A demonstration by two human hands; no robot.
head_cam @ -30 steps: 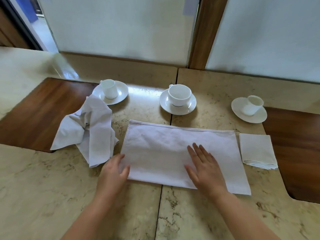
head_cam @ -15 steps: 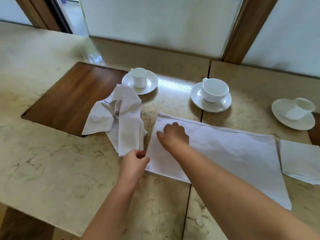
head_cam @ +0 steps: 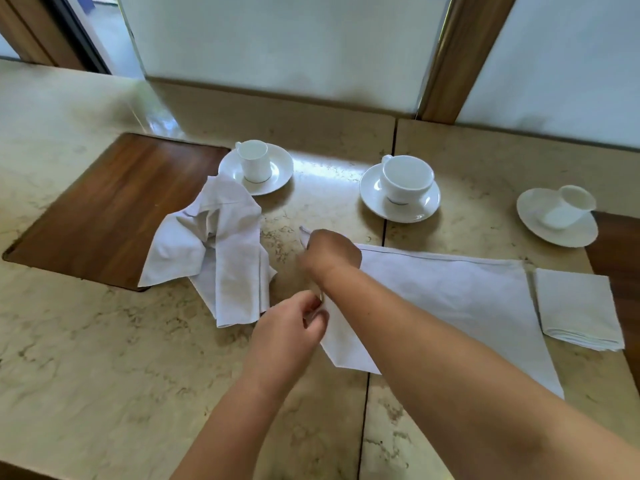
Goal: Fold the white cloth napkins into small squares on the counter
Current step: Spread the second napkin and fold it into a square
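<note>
While the napkin (head_cam: 450, 292) is lying flat on the counter (head_cam: 104, 358), my left hand (head_cam: 291, 327) is pinching its near left corner and my right hand (head_cam: 329, 252) is gripping its far left corner. A folded pile (head_cam: 578, 306) is sitting just beside it.

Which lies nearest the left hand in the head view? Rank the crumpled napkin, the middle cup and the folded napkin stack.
From the left hand:
1. Crumpled napkin, just to its left.
2. Middle cup, farther back, right of it.
3. Folded napkin stack, far right.
</note>
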